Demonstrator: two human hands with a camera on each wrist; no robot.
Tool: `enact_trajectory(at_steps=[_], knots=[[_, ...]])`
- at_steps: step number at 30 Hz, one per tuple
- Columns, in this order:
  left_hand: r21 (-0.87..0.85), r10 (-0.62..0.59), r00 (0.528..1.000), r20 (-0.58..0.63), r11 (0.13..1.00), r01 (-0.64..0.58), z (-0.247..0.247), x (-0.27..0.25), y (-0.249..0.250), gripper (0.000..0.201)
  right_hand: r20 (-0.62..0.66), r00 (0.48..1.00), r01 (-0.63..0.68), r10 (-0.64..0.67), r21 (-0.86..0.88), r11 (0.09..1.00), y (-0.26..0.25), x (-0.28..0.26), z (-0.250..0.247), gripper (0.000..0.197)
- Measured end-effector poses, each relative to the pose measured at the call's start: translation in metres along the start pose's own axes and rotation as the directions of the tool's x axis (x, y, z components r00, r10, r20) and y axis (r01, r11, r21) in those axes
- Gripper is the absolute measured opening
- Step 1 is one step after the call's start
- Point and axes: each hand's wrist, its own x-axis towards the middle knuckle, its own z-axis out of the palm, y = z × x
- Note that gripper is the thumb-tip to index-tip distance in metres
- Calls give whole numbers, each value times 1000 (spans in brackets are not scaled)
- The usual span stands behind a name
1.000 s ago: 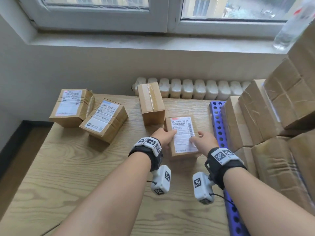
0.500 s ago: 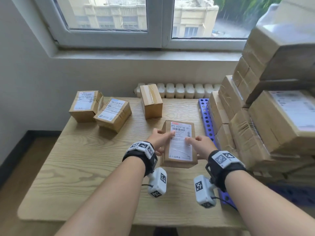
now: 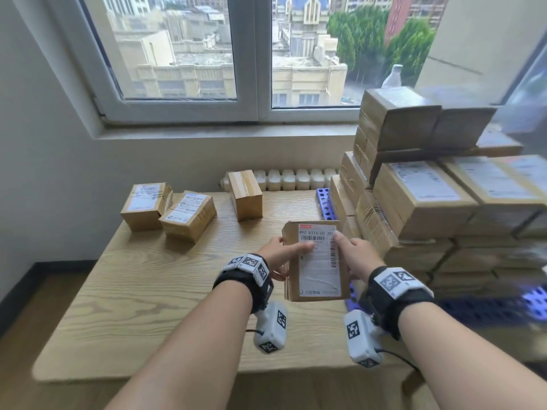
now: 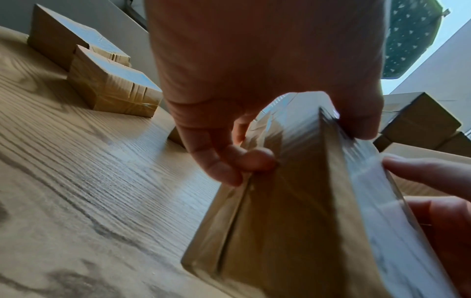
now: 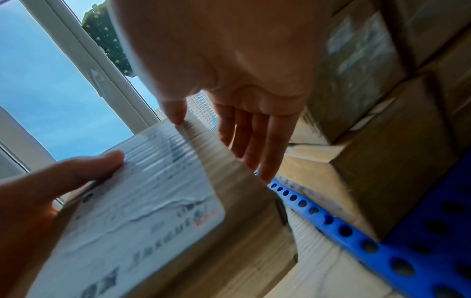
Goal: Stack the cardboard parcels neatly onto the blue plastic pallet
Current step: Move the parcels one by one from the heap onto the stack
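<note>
I hold a labelled cardboard parcel point(image 3: 316, 270) above the table, just left of the stack. My left hand point(image 3: 281, 253) grips its left side, thumb on the label and fingers curled against the side point(image 4: 257, 161). My right hand point(image 3: 352, 255) pinches the right edge, thumb on top and fingers point(image 5: 254, 141) stretched down along the side. The parcel point(image 5: 153, 201) is motion-blurred in the right wrist view. The blue perforated pallet point(image 3: 325, 202) lies at the table's right and carries a tall stack of parcels point(image 3: 429, 202). Its rim point(image 5: 356, 236) runs below my right hand.
Three loose parcels stand on the wooden table point(image 3: 133, 306): two touching at the far left point(image 3: 145, 205) point(image 3: 189, 216) and one upright at the back centre point(image 3: 245, 193). A window sill and radiator point(image 3: 290, 179) run behind the table. A bottle point(image 3: 392, 76) stands behind the stack.
The parcel has come up off the table in both hands and moved slightly right, toward the stack. The head view has tilted upward, showing more of the window and the stack's top.
</note>
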Motion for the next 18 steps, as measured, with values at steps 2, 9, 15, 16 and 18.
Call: enact_trajectory(at_steps=[2,9,15,16,18], knots=[[22,20,999,44,1000,-21,8,-5,7,72,-6,1000,-3,2,-13,1000,7,-3,-12,63],[52,-24,994,103,998,18,59,-27,28,46,-1,998,64,-65,-142,988,36,-23,-69,69],[87,-59,995,80,995,52,130,-48,38,67,-5,996,93,-94,-73,993,84,-42,-133,56],[76,-61,996,67,996,56,140,-52,38,69,17,995,103,-103,-60,993,89,-47,-142,54],[45,-62,997,45,997,60,156,-62,37,59,90,989,118,-117,-1,993,99,-53,-155,52]])
